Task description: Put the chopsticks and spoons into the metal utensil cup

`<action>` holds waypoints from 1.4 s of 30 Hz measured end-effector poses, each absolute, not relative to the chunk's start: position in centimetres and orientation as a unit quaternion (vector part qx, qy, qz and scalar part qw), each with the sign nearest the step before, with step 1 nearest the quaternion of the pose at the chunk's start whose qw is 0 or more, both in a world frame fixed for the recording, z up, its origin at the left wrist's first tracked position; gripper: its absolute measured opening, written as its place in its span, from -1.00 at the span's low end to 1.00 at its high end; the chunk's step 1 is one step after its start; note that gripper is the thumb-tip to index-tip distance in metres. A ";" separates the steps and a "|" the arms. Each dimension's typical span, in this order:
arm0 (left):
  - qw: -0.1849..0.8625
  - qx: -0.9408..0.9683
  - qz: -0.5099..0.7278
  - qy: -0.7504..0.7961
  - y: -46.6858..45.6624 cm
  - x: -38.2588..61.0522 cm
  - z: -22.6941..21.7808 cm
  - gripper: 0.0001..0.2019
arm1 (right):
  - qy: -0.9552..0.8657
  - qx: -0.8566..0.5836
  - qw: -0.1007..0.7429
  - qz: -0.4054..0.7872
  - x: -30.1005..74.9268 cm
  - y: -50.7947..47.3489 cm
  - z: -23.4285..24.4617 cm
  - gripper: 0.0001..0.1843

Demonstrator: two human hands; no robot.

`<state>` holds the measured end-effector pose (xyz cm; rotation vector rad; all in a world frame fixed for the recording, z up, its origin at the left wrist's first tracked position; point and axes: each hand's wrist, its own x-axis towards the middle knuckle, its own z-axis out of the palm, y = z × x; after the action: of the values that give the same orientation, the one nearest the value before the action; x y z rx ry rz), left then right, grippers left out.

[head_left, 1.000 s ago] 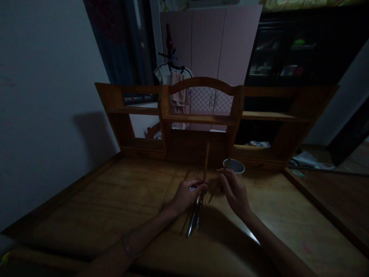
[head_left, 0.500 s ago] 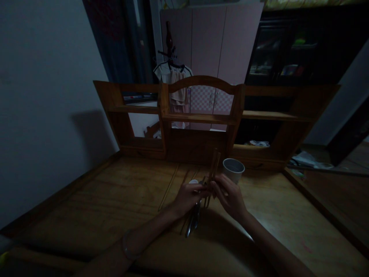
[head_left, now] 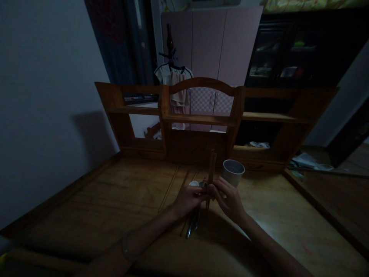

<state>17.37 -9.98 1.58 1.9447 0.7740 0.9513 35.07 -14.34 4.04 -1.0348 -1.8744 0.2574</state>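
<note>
My left hand (head_left: 188, 199) and my right hand (head_left: 229, 198) meet over the middle of a wooden desk (head_left: 121, 204). Both are closed around a pair of wooden chopsticks (head_left: 211, 167) that stand upright, side by side, between my fingers. Under my left hand lie metal utensils (head_left: 192, 225) and more chopsticks flat on the desk. A small white object (head_left: 193, 183) shows just behind my left fingers. A white cup (head_left: 233, 171) stands close behind my right hand.
A wooden shelf unit (head_left: 201, 115) with open compartments runs along the desk's back edge. A single chopstick (head_left: 168, 188) lies to the left of my hands. A wall is at the left; pink cabinets and dark shelving stand behind. The room is dim.
One second ago each hand held one chopstick apart. My hands have come together and the two chopsticks now stand side by side, held by both hands.
</note>
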 end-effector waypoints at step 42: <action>0.368 0.748 0.430 0.346 -7.9 16.2 1.9 -0.73 | -0.738 -0.455 0.486 0.112 33.6 -13.5 1.3 -0.73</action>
<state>16.23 -7.87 1.93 1.9202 0.8889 1.1044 33.64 -13.51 1.35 -1.1084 -1.7946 0.2720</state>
